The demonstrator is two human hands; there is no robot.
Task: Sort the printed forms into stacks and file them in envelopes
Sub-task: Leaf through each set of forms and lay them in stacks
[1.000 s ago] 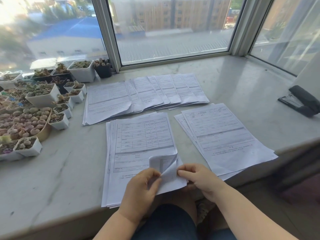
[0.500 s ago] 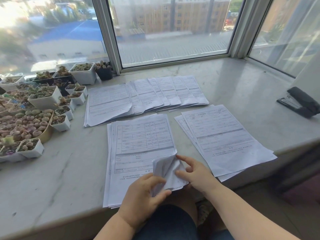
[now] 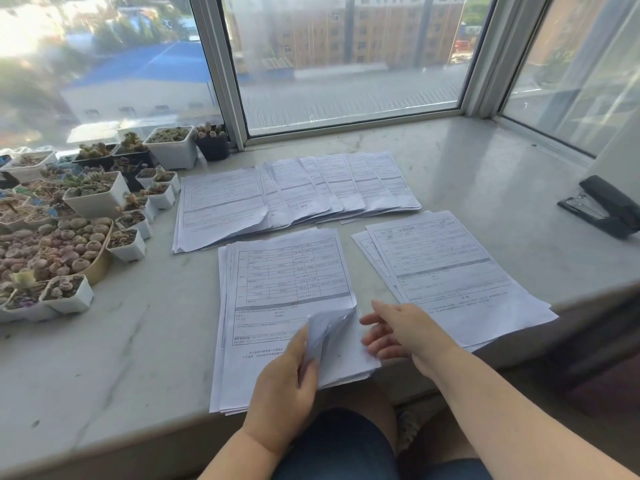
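Sorting is partly done: three stacks are lying on the sill [image 3: 485,174], no envelopes showing. The left hand [image 3: 287,386] is pinching the near stack [image 3: 277,306]'s lifted corner; the right hand [image 3: 405,332] is hovering, fingers loose.

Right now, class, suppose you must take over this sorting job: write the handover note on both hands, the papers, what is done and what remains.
Left hand: pinches the lifted lower-right corner of the top sheets of the near stack.
Right hand: open, fingers spread beside that corner, holding nothing.
Papers: near stack at the sill's front edge; right stack beside it; fanned row behind, near the window.
Done: forms laid out in three groups.
Left: finish sorting the near stack, then file in envelopes; no envelopes in view.
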